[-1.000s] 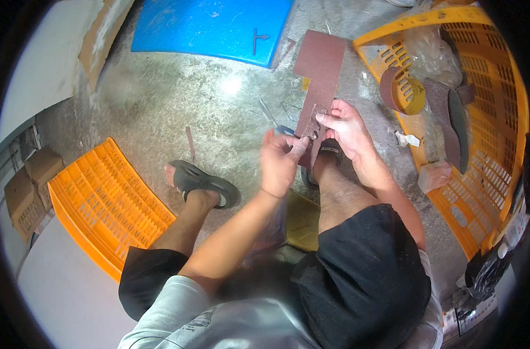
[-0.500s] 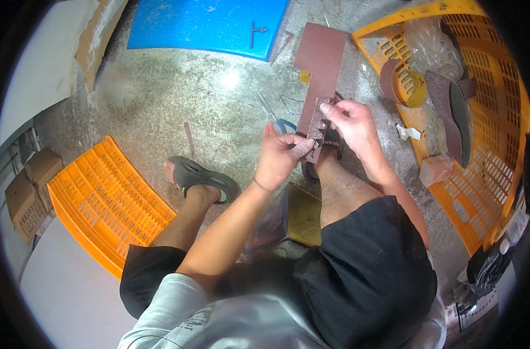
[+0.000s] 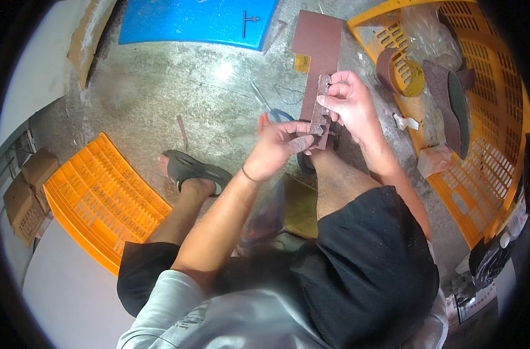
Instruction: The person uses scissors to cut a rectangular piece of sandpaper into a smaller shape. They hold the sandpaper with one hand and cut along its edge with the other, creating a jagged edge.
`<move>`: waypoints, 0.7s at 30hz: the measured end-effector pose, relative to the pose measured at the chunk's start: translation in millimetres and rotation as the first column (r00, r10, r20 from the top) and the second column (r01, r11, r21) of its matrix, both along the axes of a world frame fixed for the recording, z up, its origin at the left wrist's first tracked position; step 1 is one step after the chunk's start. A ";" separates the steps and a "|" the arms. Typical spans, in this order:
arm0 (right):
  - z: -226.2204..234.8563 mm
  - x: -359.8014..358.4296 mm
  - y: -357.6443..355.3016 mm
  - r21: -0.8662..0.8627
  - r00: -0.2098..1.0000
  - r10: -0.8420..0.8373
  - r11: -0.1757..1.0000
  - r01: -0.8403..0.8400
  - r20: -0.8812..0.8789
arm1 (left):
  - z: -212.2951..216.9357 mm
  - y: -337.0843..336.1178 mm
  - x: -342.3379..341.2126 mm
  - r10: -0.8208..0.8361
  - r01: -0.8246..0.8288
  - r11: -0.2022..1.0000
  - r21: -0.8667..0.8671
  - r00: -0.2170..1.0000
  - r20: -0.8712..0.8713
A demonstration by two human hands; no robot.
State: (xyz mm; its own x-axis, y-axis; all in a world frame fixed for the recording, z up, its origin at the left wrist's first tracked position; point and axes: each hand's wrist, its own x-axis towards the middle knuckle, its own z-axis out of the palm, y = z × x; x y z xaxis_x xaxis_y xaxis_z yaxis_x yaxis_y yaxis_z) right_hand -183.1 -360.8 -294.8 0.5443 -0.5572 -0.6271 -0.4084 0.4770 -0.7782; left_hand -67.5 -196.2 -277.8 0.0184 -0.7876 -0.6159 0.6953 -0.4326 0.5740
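Observation:
Between my hands is a narrow strip of grey-brown sandpaper [image 3: 319,110] with a ragged, notched edge. My left hand [image 3: 276,148] pinches its near end between thumb and fingers. Farther up, my right hand [image 3: 352,107] grips the strip near its far end, thumb on top. Beneath it lies a long reddish-brown sandpaper sheet [image 3: 316,41], wider at its far end, stretching away from my right foot. A pair of scissors [image 3: 269,103] with red and blue handles rests on the floor just beyond my left hand.
On the right, an orange plastic crate [image 3: 387,17] holds sandpaper pieces [image 3: 448,102], clear plastic and a pale block [image 3: 434,161]. A T-shaped chuck key [image 3: 245,24] lies on a blue board [image 3: 189,20]. Another orange crate [image 3: 105,203] stands at left, near cardboard boxes [image 3: 26,195].
My right hand has shifted up and away along the notched strip, and the strip now shows lifted off the long sheet. My left hand keeps its near end. The whole view has tilted slightly.

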 end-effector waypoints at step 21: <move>-3.1 6.6 -12.5 -0.081 0.995 0.083 0.994 -0.078 0.061 | 2.9 -3.6 -2.9 0.062 -0.061 0.998 -0.024 0.998 0.023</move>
